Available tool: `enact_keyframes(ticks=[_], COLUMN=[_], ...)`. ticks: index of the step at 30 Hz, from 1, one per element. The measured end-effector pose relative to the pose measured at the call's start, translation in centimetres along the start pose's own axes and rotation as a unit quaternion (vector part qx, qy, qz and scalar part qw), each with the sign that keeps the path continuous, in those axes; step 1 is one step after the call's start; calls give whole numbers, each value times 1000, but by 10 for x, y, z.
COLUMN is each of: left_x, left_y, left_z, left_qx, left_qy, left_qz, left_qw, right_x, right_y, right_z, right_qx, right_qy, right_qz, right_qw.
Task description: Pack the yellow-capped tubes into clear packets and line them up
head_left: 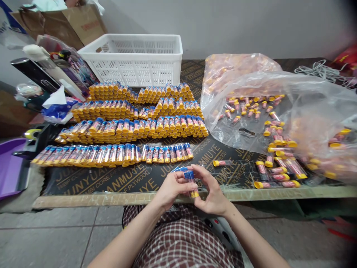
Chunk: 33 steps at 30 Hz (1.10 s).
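Above the near table edge, my left hand (172, 188) is closed on a small clear plastic tube (192, 183) with a blue cap and a yellow base. The tube is nearly upright and slightly tilted. Facing it from the other side, my right hand (211, 192) has its fingers curved and its thumb apart. Its fingertips are by the cap and the thumb is near the base; I cannot tell whether they touch. Blue-edged strips (180, 169) show just behind my left fingers. Several finished-looking tubes with blue caps (111, 153) lie in a front row.
Stacked rows of blue-capped tubes (134, 128) lie before a white plastic basket (139, 67). On the right, a clear plastic bag (237, 136) spills yellow-ended tubes (279, 170). One loose tube (222, 163) lies near my right hand. Bottles (36, 74) and a purple dustpan (11, 163) are left.
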<state>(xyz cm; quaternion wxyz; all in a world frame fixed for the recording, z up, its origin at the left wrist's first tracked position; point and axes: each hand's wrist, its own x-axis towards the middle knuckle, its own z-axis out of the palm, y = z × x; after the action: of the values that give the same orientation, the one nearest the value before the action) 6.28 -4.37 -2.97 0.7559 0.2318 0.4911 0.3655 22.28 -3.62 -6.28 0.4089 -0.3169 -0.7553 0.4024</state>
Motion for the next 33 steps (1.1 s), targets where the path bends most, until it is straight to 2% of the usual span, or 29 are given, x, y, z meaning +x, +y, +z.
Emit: enact_keyframes(ticks=[8,10,11,12,13,15,17,18,20,24,26,30,33], left_x=[0,3,6,9,11,17,21,23,25,27,28,26,25], left_y=[-2,-2,-1,-1,0,-1,-2,-3,-5,-8,-8,-7,-8], left_z=[1,-4,-7,-12,-17,-28,-34,-36,-37,-33,-33,-33,-32], left_qx=[-3,20,57,115,193,369,508,556,615,652,659,676,687], left_qy=[-6,13,41,81,128,209,232,228,216,211,207,191,191], left_qz=[8,25,51,90,137,216,236,228,206,193,191,191,191], left_qw=[1000,999,996,986,963,880,795,766,730,702,698,685,675], right_x=[-1,6,12,20,30,51,71,80,91,95,90,67,43], right_y=[-1,3,7,13,19,35,51,57,66,67,60,51,57], right_z=[2,-5,-11,-18,-26,-40,-50,-52,-50,-43,-48,-79,-102], right_qx=[-13,-43,-69,-102,-139,-219,-287,-309,-330,-334,-333,-345,-377], right_qy=[1,-7,-6,1,11,16,-21,-44,-81,-107,-105,-92,-136], right_qz=[-4,-20,-28,-33,-34,-19,6,15,22,17,20,62,106], right_qw=[1000,999,997,994,990,975,958,950,940,936,937,932,910])
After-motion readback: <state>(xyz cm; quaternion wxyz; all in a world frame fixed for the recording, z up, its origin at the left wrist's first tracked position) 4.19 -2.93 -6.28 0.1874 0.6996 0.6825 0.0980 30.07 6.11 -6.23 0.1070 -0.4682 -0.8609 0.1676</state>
